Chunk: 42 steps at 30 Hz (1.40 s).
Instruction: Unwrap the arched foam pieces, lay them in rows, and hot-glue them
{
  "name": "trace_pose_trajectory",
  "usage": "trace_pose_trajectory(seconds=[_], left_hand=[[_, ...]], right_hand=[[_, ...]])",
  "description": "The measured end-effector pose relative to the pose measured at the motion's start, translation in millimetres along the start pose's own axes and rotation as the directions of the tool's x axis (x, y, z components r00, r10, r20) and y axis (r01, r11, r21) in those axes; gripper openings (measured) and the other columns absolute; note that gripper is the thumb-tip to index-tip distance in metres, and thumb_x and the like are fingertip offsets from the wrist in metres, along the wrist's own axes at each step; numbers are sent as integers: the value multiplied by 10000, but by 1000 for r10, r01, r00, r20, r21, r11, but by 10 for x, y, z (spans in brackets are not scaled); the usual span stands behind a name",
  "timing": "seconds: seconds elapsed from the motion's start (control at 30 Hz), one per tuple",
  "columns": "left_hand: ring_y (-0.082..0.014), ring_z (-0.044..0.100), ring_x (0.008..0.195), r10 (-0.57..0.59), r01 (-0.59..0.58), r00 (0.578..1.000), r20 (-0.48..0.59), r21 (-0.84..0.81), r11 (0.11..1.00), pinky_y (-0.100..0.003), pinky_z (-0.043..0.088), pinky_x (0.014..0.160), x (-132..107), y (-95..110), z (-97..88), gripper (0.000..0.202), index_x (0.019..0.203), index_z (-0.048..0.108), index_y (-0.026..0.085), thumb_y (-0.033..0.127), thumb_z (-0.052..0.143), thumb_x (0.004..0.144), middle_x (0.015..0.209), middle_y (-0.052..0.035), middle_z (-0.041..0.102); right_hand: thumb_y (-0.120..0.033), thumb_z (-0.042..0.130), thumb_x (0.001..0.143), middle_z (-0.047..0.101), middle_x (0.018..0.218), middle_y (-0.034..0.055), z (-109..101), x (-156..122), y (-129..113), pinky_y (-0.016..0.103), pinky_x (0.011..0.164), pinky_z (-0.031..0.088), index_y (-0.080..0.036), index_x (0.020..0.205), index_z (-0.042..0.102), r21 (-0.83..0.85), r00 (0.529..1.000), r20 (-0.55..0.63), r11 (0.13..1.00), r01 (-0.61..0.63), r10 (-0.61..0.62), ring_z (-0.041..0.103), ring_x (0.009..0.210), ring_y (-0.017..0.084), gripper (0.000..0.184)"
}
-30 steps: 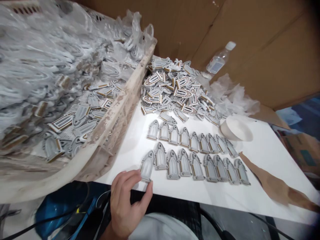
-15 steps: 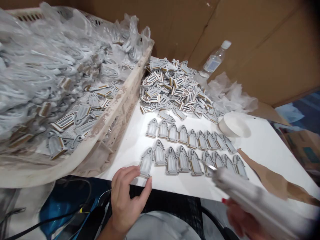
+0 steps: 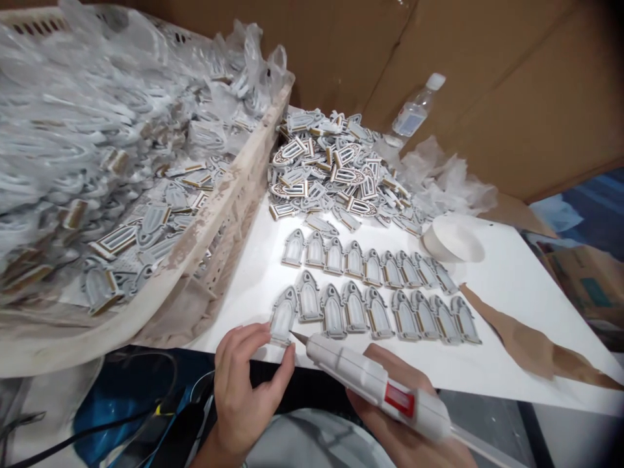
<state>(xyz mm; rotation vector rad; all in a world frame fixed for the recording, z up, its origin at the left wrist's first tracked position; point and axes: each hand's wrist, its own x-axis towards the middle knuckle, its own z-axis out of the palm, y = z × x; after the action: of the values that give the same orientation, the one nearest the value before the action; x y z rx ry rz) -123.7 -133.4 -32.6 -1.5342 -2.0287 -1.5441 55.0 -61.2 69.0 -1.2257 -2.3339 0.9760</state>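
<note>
One white table (image 3: 511, 279) carries a near row of arched pieces (image 3: 333, 315), glue gun (image 3: 361, 374) gripped in right hand (image 3: 385, 432), left hand (image 3: 241, 400) pinching the row's left-end piece (image 3: 283, 315), nozzle (image 3: 299, 337) just beside it, so hand wobble could nudge that piece or catch the thumb (image 3: 284, 372).

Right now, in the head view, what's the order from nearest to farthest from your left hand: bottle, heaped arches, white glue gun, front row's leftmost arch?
From the left hand:
1. Leftmost arch: right at the hand, ahead.
2. White glue gun: to its right.
3. Heaped arches: well ahead, slightly right.
4. Bottle: farthest back, to the right.
</note>
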Motion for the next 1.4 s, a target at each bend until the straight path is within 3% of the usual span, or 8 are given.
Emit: trace_pose_trajectory(seconds=[0.13, 0.4, 0.67, 1.17, 1.27, 1.33, 1.4], left_hand=[[-196, 637, 912, -2, 2, 1000, 12, -9, 1000, -396, 515, 852, 3, 2, -7, 412, 1043, 533, 190, 96, 752, 708, 969, -59, 649], [-202, 627, 923, 15, -14, 1000, 19, -29, 999, -388, 502, 856, 22, 11, -12, 438, 1052, 529, 163, 59, 755, 691, 972, -75, 644], [-203, 617, 927, 15, -14, 1000, 28, -42, 999, -385, 490, 864, 10, 4, -13, 408, 1028, 531, 129, 60, 756, 695, 967, -95, 639], [-202, 618, 922, 29, -29, 999, 23, -40, 999, -387, 485, 866, 26, 9, -8, 401, 1019, 532, 117, 52, 757, 693, 959, -100, 642], [-204, 620, 923, 21, -20, 999, 25, -41, 999, -394, 487, 865, 20, 11, -13, 403, 1023, 531, 124, 51, 754, 695, 963, -97, 644], [-204, 620, 923, 15, -14, 1000, 27, -38, 999, -396, 486, 867, 16, 13, -16, 400, 1019, 531, 127, 52, 754, 695, 962, -96, 644], [-205, 620, 923, 14, -13, 1000, 26, -35, 999, -397, 486, 866, 15, 17, -17, 397, 1015, 532, 126, 50, 754, 695, 962, -98, 644]], right_hand=[[-202, 522, 824, 587, 647, -14, 42, -1, 32, 207, 478, 456, -239, 672, 494, 18, 994, 103, 999, -29, 27, 556, 531, 132, 158], [-205, 495, 873, 585, 778, -23, 109, 16, 14, 198, 674, 479, -209, 808, 525, 105, 948, 257, 970, -219, 186, 580, 716, 120, 72], [-292, 503, 896, 512, 706, -37, 122, 50, 62, 199, 591, 448, -204, 752, 484, 125, 928, 300, 955, -268, 221, 532, 637, 110, 170], [-338, 509, 901, 527, 709, -26, 136, 68, 72, 211, 589, 436, -207, 762, 490, 148, 933, 268, 946, -287, 241, 517, 642, 119, 193], [-352, 501, 906, 546, 703, -22, 117, 89, 38, 211, 593, 453, -205, 754, 507, 145, 923, 305, 947, -288, 234, 529, 633, 121, 212], [-373, 500, 904, 564, 701, -17, 113, 72, 41, 220, 614, 478, -207, 754, 522, 140, 910, 319, 936, -323, 266, 551, 642, 131, 224], [-406, 545, 866, 621, 766, 7, 126, 24, 79, 251, 675, 515, -212, 817, 576, 126, 909, 244, 919, -374, 337, 605, 708, 164, 202]])
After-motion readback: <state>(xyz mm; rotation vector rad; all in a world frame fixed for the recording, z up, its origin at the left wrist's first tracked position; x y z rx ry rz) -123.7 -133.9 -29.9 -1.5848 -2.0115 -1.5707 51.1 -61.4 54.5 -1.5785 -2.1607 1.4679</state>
